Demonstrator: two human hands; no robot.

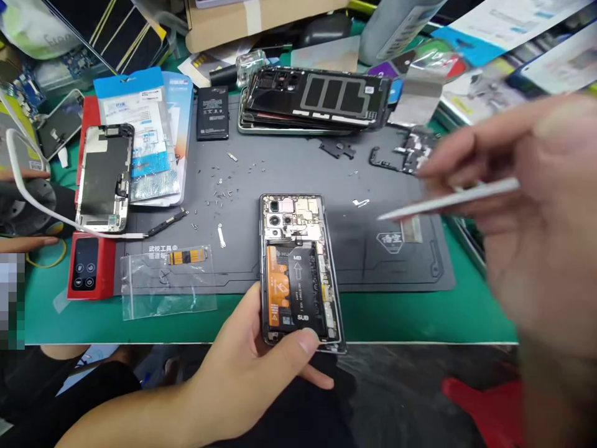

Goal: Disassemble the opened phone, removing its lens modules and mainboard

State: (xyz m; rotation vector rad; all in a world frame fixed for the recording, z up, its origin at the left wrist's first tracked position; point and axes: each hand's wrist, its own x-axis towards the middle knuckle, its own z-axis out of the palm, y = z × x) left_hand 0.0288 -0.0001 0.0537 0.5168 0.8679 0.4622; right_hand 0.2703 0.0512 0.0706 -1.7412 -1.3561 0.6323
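Your left hand (252,367) has its grip closed around the lower end of a phone (298,267) with its back off, the thumb laid over the bottom edge and the fingers behind. You hold the phone above the near edge of the green worktop (396,317), cameras pointing away from you. Inside it, a black strip (301,292) marked MB and SUB lies over an orange and black battery (278,286).

Your right hand (527,186), blurred and nearer the camera, has its grip pinched on a slim white tool (448,200); the tip points left, well apart from the phone.

On the grey mat (359,174), loose screws (221,198) lie scattered beyond the phone and to its left. A clear plastic bag (140,295) lies to the left too, near a red box (106,267). More phone parts (317,93) are stacked at the mat's far edge.
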